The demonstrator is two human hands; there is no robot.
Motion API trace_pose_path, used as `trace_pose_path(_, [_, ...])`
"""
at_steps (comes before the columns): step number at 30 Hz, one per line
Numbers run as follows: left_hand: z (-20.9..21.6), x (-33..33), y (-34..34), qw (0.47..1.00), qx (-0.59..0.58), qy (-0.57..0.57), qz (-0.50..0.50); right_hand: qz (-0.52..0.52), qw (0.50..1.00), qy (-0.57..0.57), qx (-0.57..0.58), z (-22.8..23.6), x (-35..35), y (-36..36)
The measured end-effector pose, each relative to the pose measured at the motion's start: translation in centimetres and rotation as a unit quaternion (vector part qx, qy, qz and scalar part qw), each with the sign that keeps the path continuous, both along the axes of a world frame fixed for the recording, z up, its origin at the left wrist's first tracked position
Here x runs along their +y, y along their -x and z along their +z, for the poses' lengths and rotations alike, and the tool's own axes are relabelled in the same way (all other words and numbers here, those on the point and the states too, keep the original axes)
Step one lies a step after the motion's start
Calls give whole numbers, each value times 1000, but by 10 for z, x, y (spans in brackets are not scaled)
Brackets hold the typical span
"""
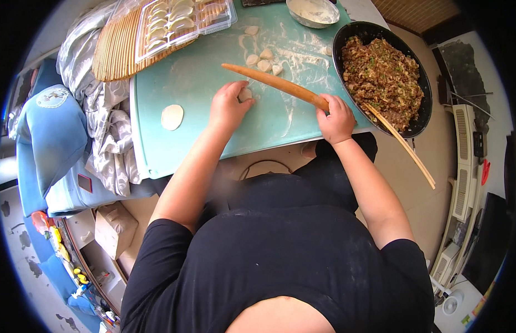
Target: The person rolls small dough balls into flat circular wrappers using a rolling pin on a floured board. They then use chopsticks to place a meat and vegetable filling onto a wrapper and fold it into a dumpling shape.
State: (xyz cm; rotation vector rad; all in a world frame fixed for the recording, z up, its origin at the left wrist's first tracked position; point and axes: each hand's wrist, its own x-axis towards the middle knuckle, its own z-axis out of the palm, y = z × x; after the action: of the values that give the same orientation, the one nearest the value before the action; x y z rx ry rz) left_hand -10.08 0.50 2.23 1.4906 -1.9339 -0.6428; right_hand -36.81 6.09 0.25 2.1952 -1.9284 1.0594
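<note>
My right hand [336, 117] is closed round one end of a tapered wooden rolling pin [274, 82]. The pin slants up to the left, over the green board [205, 141]. Left of it, my left hand [230, 104] has its fingers curled round a small piece of dough [245, 95], only partly visible. A flat round dumpling wrapper [172, 117] lies on the board to the left of that hand. Several small dough pieces [265, 60] lie beyond the pin, among streaks of white flour.
At the right edge stands a black pan [427, 100] of minced filling [382, 77], with wooden chopsticks [407, 149] jutting toward me. A metal bowl [313, 22] sits at the back. Far left, a clear plastic tray [187, 38] of folded dumplings [180, 23] rests on a round straw mat [115, 53].
</note>
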Motion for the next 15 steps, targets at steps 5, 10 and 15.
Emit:
trace_pose_path(5, [-14,3,-11,999,46,-11,-18,-6,1000,-11,0,-2,2,-1])
trace_pose_path(10, [-1,8,-7,998,0,50,-37,-4,1000,-10,4,-2,1,1])
trace_pose_path(15, [4,2,-16,995,-53,-16,-86,-9,1000,-30,2,-1,2,1])
